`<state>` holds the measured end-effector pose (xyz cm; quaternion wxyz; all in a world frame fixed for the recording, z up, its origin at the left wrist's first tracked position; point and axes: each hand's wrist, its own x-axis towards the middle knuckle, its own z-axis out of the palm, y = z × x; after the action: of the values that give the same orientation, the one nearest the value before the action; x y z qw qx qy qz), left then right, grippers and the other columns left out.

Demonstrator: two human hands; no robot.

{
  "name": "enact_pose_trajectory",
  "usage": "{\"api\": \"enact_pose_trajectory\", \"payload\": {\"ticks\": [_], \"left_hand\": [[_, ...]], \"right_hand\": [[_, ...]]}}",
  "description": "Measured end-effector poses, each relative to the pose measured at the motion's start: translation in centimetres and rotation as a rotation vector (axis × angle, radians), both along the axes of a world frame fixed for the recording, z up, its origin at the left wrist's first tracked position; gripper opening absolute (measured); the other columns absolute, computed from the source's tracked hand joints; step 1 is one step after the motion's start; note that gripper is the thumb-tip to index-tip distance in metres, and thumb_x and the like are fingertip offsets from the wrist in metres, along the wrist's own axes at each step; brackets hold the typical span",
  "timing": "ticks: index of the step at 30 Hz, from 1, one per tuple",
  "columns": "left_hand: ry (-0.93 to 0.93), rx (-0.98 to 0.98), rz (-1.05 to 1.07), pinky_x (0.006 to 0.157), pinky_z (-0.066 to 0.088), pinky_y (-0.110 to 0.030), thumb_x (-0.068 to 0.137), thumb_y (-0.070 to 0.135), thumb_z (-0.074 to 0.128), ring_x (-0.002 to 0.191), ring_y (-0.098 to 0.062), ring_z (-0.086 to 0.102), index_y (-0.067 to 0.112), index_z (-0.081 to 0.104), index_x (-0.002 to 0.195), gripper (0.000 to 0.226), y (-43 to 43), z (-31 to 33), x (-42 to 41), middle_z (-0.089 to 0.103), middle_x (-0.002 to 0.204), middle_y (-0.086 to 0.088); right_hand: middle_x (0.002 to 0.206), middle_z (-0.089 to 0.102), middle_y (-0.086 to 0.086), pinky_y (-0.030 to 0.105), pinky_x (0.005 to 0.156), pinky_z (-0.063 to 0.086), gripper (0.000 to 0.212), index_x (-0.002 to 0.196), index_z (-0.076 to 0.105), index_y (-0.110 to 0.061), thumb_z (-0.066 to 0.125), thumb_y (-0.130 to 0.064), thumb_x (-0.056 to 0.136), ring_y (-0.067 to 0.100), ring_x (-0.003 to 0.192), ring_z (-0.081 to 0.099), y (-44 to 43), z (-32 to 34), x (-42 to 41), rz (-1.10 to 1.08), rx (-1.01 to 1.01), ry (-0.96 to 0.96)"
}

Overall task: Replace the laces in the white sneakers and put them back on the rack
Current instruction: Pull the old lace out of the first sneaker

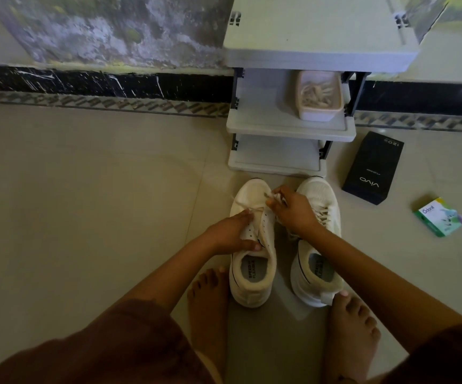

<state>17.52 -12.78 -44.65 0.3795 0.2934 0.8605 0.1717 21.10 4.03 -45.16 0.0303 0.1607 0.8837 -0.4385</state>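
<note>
Our left hand grips the left sneaker across its eyelet panel, fingers and thumb curled over it, while our right hand pinches its lace near the toe. The right sneaker stands just beside it at 3 o'clock, laced. Both are on the floor, the rack close at 12 o'clock and a black box at 2 o'clock.

- Sneakers: white, thin black line along the collar, grey insoles.
- Laces: cream.
- Rack: pale grey shelves, dark posts.
- Box: black, white lettering.
- Small carton: green and white.
- Floor: beige tiles.
- Skirting: black, white streaks.
</note>
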Motion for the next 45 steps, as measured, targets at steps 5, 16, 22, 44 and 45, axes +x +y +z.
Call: {"api": "enact_pose_trajectory", "payload": {"ticks": [5, 16, 22, 44, 45], "left_hand": [[-0.006, 0.004, 0.003, 0.111, 0.022, -0.031, 0.085, 0.044, 0.063, 0.143, -0.021, 0.018, 0.015, 0.007, 0.151, 0.091, 0.0, 0.0, 0.1, 0.007, 0.159, 0.001], [-0.005, -0.023, -0.023, 0.112, 0.024, -0.036, 0.085, 0.047, 0.061, 0.143, -0.022, 0.019, 0.018, 0.009, 0.151, 0.089, -0.2, 0.0, 0.0, 0.004, 0.159, 0.003], [-0.006, -0.028, -0.026, 0.113, 0.024, -0.037, 0.085, 0.048, 0.061, 0.143, -0.023, 0.019, 0.019, 0.01, 0.15, 0.088, -0.3, 0.0, 0.0, 0.003, 0.159, 0.002], [0.044, -0.098, -0.032, 0.103, 0.034, -0.037, 0.085, 0.049, 0.06, 0.136, -0.026, 0.033, 0.017, 0.011, 0.15, 0.087, 0.4, -0.6, -0.9, 0.018, 0.157, -0.003], [0.045, -0.102, -0.033, 0.102, 0.035, -0.037, 0.085, 0.049, 0.061, 0.135, -0.026, 0.034, 0.017, 0.011, 0.15, 0.088, 0.4, -0.6, -0.9, 0.019, 0.156, -0.003]], "right_hand": [[0.098, 0.065, 0.017, 0.035, 0.077, 0.049, 0.026, 0.103, 0.062, 0.0, 0.061, -0.022, 0.089, 0.03, 0.087, 0.062, 0.0, -0.7, 0.9, 0.065, 0.177, -0.072], [0.078, 0.059, 0.009, 0.029, 0.065, 0.046, 0.017, 0.092, 0.059, -0.01, 0.049, -0.023, 0.096, 0.02, 0.07, 0.057, 2.0, 3.5, 0.9, 0.008, -0.073, 0.07], [0.103, 0.064, 0.003, 0.026, 0.075, 0.052, 0.015, 0.101, 0.051, -0.009, 0.038, -0.016, 0.1, 0.014, 0.089, 0.062, 1.2, 6.8, 0.4, -0.087, -0.612, 0.253], [0.102, 0.064, 0.018, 0.038, 0.083, 0.048, 0.022, 0.103, 0.061, 0.001, 0.05, -0.017, 0.094, 0.03, 0.092, 0.06, 0.7, -0.3, -0.3, 0.212, 0.272, -0.121], [0.1, 0.064, 0.017, 0.036, 0.081, 0.047, 0.021, 0.101, 0.061, 0.001, 0.051, -0.016, 0.094, 0.029, 0.09, 0.06, 0.9, 0.0, -0.2, 0.212, 0.235, -0.107]]}}
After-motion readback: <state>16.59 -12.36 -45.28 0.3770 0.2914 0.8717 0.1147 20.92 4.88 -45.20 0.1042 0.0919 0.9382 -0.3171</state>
